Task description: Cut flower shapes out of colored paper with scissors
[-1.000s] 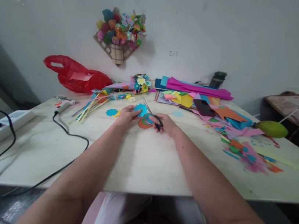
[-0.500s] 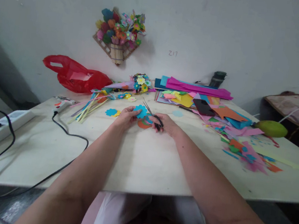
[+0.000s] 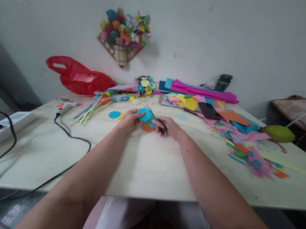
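Between its thumb and fingers my left hand [image 3: 131,121] pinches a blue paper flower [image 3: 144,114] with a scalloped edge. My right hand [image 3: 169,127] is closed on the black handles of the scissors [image 3: 162,125], whose blades point up and left along the flower's right side. Whether the blades touch the paper, I cannot tell. Beneath the hands lie coloured paper circles, with an orange one [image 3: 147,128] showing most. Left of my left hand, a blue paper flower [image 3: 114,114] rests partly over a yellow one [image 3: 120,116].
A glue gun [image 3: 65,106] with a black cord lies left, near a white power strip [image 3: 14,125]. Paper strips [image 3: 87,111] and a red plastic bag [image 3: 82,80] are behind. To the right are paper scraps [image 3: 260,160], a phone [image 3: 209,110] and a green fruit [image 3: 278,133].
The view has shifted very slightly. Both hands keep nearly the same place and the same hold, and the scissor blades look a little closer together against the blue flower.
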